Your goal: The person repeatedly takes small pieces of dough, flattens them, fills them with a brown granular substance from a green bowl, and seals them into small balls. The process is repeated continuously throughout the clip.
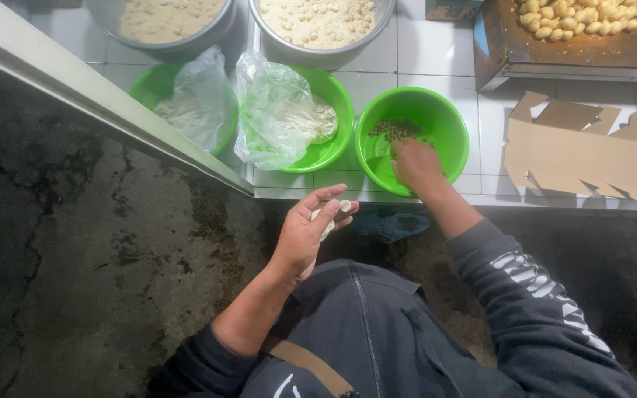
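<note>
My left hand (pixel 310 230) hovers just below the tiled counter's edge, fingers curled around a small pale lump of dough (pixel 335 212). My right hand (pixel 415 163) reaches down into a bright green bowl (pixel 447 121) and its fingers touch a small heap of dark green pea-like pieces (pixel 395 130) at the bottom. Whether those fingers hold any pieces is hidden.
Two more green bowls (pixel 331 94) (pixel 149 82) hold white filling under clear plastic bags (pixel 274 110). Two metal basins (pixel 318 22) (pixel 164 22) of pale dough stand behind. A flattened cardboard box (pixel 584 151) and a tray of shaped pale pieces (pixel 584 18) lie right. Cracked dark floor (pixel 75 258) spreads left.
</note>
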